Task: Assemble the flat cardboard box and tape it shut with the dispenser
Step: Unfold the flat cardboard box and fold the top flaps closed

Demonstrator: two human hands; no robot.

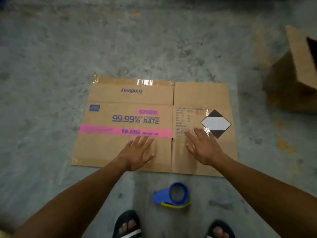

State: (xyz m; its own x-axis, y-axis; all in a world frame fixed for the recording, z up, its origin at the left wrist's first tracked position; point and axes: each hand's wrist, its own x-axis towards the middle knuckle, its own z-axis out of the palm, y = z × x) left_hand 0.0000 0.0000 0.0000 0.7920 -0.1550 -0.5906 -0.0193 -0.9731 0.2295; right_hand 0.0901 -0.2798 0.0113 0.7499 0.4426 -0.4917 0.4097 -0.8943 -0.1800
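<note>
A flattened brown cardboard box lies on the grey concrete floor, printed with a pink band, "99.99% RATE" and a black-and-white diamond label. Old clear tape shines along its far edge. My left hand is spread, fingers apart, over the near flap left of the box's centre fold. My right hand is spread over the right panel, just below the diamond label. Neither hand holds anything. A blue tape dispenser with a yellow-green edge lies on the floor just in front of the box, between my arms.
An opened cardboard box stands at the right edge. My two feet in dark sandals are at the bottom of the view, just behind the dispenser. Stained concrete floor surrounds the flat box.
</note>
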